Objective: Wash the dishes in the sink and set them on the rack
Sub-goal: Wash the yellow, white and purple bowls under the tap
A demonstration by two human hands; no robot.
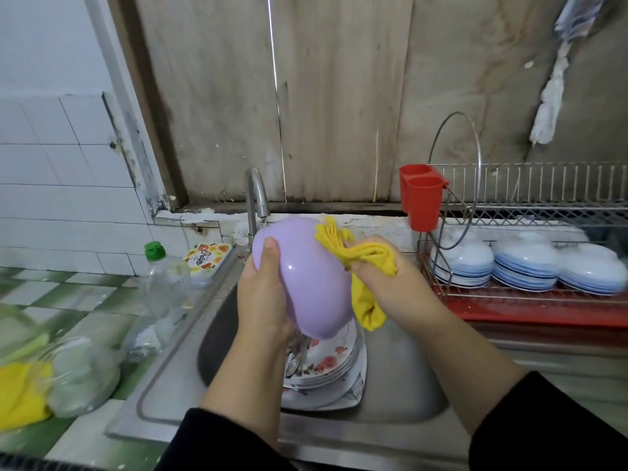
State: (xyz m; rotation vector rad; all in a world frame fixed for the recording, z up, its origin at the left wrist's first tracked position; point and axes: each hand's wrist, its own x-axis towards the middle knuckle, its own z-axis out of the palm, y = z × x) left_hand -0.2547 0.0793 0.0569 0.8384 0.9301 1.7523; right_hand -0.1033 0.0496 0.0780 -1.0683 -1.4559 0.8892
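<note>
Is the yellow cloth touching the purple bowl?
Touching. The head view shows the yellow cloth, gripped by the right hand, pressed against the purple bowl.

Left hand (pixel 263 294) grips a lilac bowl (pixel 306 280) over the sink (pixel 401 379); right hand (pixel 384 277) presses a bunched yellow cloth (pixel 360 256) against it, floral plates (pixel 326 365) stacked below

The steel sink (pixel 401 379) holds stacked floral plates (pixel 328 367); the rack (pixel 543 300) beside it carries upturned white bowls (pixel 525 263).
</note>
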